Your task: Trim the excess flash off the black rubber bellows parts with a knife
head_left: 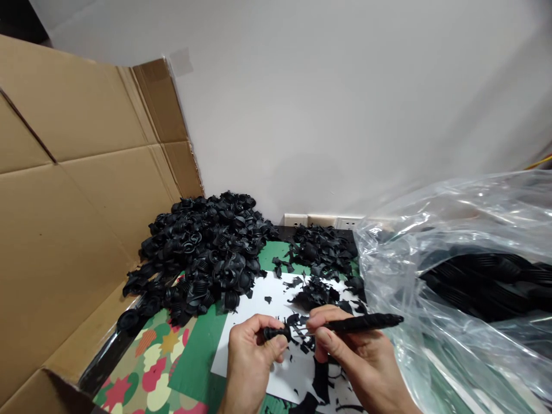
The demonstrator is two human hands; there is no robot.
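Observation:
My left hand [254, 351] is closed, pinching a small black ribbed rubber part [276, 333] between thumb and fingers. In my right hand [353, 351] is a slim knife-like tool [366, 323] with a black wrapped handle. Its thin metal tip points left, close to the rubber part; whether it touches cannot be made out. Under both hands lies a white paper sheet [245, 319] strewn with black rubber scraps [317, 293]. A large heap of similar black rubber parts [207, 247] stands beyond my left hand.
A tall cardboard box [86, 172] rises on the left. On the right, a clear plastic bag [401, 276] holds more black ribbed parts [487, 282]. A second scrap pile [323, 247] sits near the wall sockets [321, 221]. Patterned card [149, 368] lies on the green surface [196, 362].

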